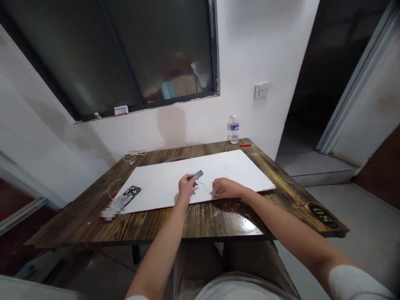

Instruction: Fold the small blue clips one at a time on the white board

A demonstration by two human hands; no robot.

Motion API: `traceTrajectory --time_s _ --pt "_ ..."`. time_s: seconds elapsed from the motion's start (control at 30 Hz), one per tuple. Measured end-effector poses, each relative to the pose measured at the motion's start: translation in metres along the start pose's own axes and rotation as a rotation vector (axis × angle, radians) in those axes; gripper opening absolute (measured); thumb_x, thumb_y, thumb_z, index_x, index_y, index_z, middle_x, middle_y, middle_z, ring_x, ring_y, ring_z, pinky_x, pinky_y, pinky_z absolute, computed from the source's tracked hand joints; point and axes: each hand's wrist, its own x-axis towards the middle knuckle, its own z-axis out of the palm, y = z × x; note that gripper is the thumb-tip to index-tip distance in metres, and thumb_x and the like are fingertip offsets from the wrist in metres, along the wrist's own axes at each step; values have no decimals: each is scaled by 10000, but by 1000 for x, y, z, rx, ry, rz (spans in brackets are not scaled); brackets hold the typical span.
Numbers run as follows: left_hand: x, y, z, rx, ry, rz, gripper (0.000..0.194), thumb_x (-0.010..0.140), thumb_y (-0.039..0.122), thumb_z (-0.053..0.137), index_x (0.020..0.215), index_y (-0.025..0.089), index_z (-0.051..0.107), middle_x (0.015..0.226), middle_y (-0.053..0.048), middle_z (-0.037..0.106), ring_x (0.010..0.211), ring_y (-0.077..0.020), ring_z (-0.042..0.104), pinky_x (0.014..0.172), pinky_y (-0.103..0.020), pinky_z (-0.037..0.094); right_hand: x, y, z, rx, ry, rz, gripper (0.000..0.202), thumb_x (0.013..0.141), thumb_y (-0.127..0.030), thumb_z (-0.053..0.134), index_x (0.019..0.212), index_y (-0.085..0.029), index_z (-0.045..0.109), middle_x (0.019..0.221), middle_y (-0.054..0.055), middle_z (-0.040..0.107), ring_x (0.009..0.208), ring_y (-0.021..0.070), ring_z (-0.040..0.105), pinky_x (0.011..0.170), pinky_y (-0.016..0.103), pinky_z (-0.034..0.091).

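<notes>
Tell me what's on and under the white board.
On: a phone at the left end, faint bits by the right hand. Under: wooden table; a dark curved rim shows behind; the rest is covered.

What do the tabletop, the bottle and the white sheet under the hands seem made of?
Tabletop: wood or wood-look laminate, glossy, given its grain and bright glare.
Bottle: probably clear plastic, see-through around its blue label.
White sheet: smooth, fairly matte, lying flat; card, foam board or plastic, I can't tell.
</notes>
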Motion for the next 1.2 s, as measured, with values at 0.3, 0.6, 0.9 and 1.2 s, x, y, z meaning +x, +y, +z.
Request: traceTrajectory --time_s 0.3,0.6,0.9,1.2 --pt "-2 3 2 27 -119 -11 392 523 409 841 763 139 689 592 -18 660 490 -120 600 468 -211 432 8 4 7 460 425 365 357 749 -545 665 730 -192 716 675 30 704 617 162 615 605 266 453" --pt "-10 6 5 82 -421 1 456 516 464 860 788 131 705 627 -54 694 540 -178 657 530 -261 489 6 8 13 344 605 558 417 710 -576 681 562 -192 614 569 23 671 539 146 578 551 252 430" --pt "-12 7 6 78 -448 35 408 553 438 846 773 127 700 601 -49 683 534 -166 651 517 -243 478 7 16 21 205 574 533 499 690 -630 690 520 -195 513 516 -8 559 523 132 487 503 248 342" --pt "-4 7 3 -17 -75 47 412 540 428 824 793 135 684 605 -16 666 485 -118 606 469 -212 437 5 -4 25 -345 142 116 588 619 -610 782 1038 -205 704 1064 117 649 1007 285 506 840 387 410"
